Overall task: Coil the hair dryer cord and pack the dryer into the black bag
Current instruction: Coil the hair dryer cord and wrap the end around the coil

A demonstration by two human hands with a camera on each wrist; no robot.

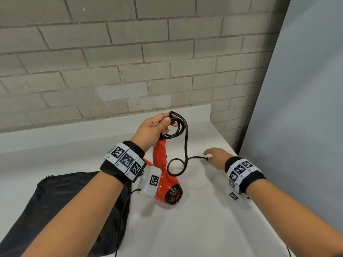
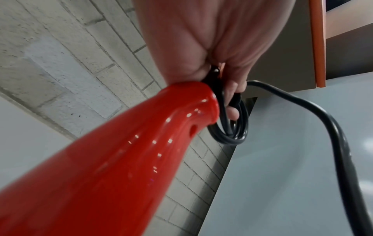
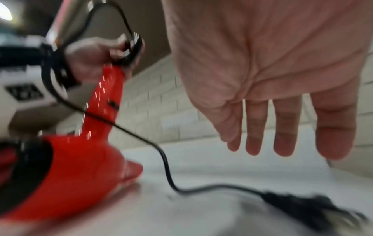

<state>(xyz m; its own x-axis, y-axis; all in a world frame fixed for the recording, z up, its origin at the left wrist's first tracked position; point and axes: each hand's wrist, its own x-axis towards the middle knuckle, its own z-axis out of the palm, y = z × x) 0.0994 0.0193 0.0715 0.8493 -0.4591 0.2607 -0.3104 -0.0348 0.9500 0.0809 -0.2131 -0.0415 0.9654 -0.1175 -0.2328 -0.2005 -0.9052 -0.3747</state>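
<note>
1. One red hair dryer (image 1: 168, 186) stood on the white table (image 1: 194, 229), barrel down on the surface and handle pointing up and away.
2. One black cord (image 1: 186, 143) ran from the handle top; several loops were gathered there, a strand dropped to the table, curled once beside the dryer, and ended at one plug (image 3: 315, 207) lying on the table.
3. One black bag (image 1: 61, 206) lay flat on the table's near left, just beside the dryer.
4. The left hand (image 1: 153, 127) was raised above the handle top, fingers curled round the gathered loops, gripping them.
5. The right hand (image 1: 216, 156) hovered palm-down over the plug, fingers straight and relaxed, holding nothing; whether it touched the plug cannot be told.
6. A brick wall (image 1: 130, 62) closed off the table's far edge and a grey panel (image 1: 306, 108) stood at the right; bare table surface lay in front of the dryer.
</note>
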